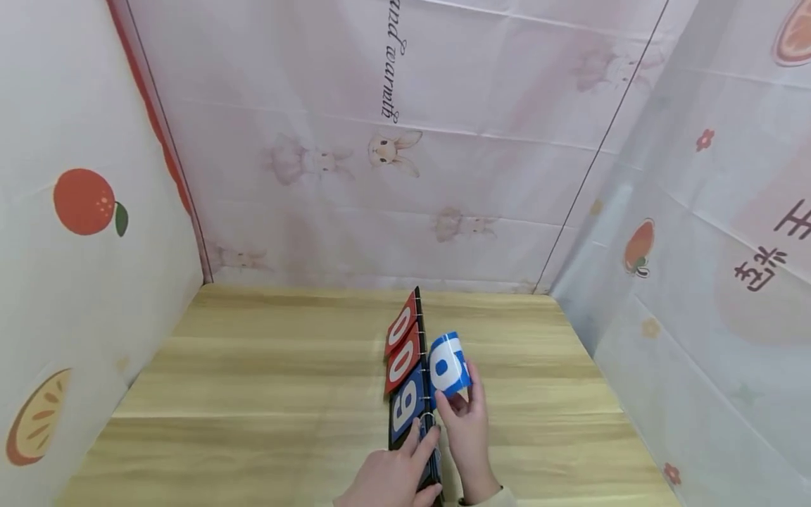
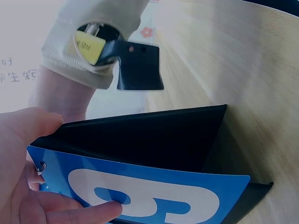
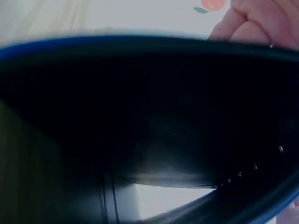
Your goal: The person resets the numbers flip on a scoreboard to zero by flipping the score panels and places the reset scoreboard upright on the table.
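While pinching the curled blue card by its edges with the right hand, at five o'clock in the head view, gripping the flip scoreboard with the left hand, at six. Probably light, springy and slick; likely to crease if forced. Best held at three o'clock, along the free edge, away from the rings.

Grips a black stand with the left hand, setting the thumb on its edge and laying a fingertip on the white digit of a blue card. Shows beyond it a cream sleeve, black bracket, yellow label and pale wooden table.
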Demonstrator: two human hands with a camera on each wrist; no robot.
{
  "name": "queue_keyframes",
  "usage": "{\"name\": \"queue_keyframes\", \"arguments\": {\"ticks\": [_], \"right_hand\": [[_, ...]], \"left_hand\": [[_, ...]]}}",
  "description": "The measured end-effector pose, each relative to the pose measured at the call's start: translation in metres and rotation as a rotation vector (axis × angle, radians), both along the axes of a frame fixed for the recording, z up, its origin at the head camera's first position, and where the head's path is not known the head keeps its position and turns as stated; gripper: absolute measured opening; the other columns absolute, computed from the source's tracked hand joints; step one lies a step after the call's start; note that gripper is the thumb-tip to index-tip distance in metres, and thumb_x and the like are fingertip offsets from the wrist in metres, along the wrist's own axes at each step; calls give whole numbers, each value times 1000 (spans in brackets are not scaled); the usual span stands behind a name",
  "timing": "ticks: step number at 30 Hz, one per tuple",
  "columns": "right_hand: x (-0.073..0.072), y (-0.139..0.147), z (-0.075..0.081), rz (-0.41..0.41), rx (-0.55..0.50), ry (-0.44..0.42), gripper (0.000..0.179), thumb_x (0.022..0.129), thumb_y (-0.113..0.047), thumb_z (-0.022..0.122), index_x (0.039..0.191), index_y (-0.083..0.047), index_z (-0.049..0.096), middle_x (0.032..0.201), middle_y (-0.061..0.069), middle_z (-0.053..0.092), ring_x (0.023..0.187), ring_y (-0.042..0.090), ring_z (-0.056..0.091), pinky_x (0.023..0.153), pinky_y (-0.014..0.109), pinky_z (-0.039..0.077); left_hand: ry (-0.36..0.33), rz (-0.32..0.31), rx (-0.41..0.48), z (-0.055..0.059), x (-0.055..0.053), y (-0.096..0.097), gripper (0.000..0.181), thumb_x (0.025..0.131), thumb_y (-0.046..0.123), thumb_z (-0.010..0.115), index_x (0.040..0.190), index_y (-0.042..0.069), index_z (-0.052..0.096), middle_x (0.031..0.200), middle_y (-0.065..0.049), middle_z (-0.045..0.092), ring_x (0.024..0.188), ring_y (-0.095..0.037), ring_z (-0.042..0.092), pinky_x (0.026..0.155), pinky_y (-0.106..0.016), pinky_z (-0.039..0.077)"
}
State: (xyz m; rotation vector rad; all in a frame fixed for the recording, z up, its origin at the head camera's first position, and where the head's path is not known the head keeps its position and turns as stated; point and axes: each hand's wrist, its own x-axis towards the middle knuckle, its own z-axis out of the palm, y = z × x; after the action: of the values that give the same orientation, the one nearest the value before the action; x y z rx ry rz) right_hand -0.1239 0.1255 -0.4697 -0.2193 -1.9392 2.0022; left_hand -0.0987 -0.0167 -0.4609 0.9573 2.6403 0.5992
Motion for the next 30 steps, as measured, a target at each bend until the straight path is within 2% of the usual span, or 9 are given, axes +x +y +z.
{"name": "queue_keyframes", "arguments": {"ticks": [3,5,11,15,18,20,23,26,30], "right_hand": [[-4,-2,1,18,1,3,93,85,-9,68,151,-20,4,152,16,12,111,40,52,84,33,48],[-4,-4,0,25,-18,-26,92,85,-12,68,151,-16,4,151,18,15,113,39,50,86,32,48],[0,-7,-5,103,73,-85,58,88,-20,65,139,-4,41,132,18,49,119,30,49,96,41,41],[1,-5,-7,144,167,-52,75,89,-20,65,148,-11,21,130,20,52,121,30,48,99,49,35],[1,-4,-7,103,195,-34,90,89,-16,65,151,-16,0,121,19,59,114,28,54,95,44,41],[2,-3,-9,78,236,-17,91,89,-15,64,151,-15,-3,114,12,64,110,22,57,89,38,45],[4,-1,-10,101,381,40,72,90,-16,63,148,-6,22,110,2,67,110,19,57,92,40,43],[4,3,-11,182,588,135,38,93,-18,57,129,-7,55,114,-4,64,115,22,52,96,49,38],[-2,9,-12,307,785,240,24,96,-16,50,112,-13,67,118,-7,61,118,28,48,95,52,36]], "left_hand": [[18,0,10,1,-2,0,67,86,56,54,139,18,39,135,-19,48,44,-7,45,44,-23,41],[19,-4,10,1,-2,-1,68,86,57,54,139,17,40,134,-20,48,46,-8,48,45,-24,43],[30,-12,7,-2,-1,-5,68,86,56,55,140,19,39,133,-19,50,51,-9,54,48,-27,47],[45,-14,7,-1,-1,-4,68,85,56,56,140,18,41,134,-19,49,47,-8,49,44,-24,43],[62,-17,20,1,-1,-5,67,85,55,56,139,15,43,132,-20,50,43,-6,46,42,-22,40],[97,-27,40,0,1,-6,67,86,53,57,138,14,43,131,-20,51,39,-3,41,39,-20,37],[148,-44,66,-3,5,-7,66,87,51,57,138,13,42,129,-21,52,37,-1,38,37,-19,33],[141,-49,48,-4,4,-8,67,87,52,56,139,14,38,130,-20,52,39,-2,40,38,-20,35],[65,-29,8,-1,0,-7,65,87,54,53,138,16,38,133,-18,50,42,-4,44,41,-22,38]]}}
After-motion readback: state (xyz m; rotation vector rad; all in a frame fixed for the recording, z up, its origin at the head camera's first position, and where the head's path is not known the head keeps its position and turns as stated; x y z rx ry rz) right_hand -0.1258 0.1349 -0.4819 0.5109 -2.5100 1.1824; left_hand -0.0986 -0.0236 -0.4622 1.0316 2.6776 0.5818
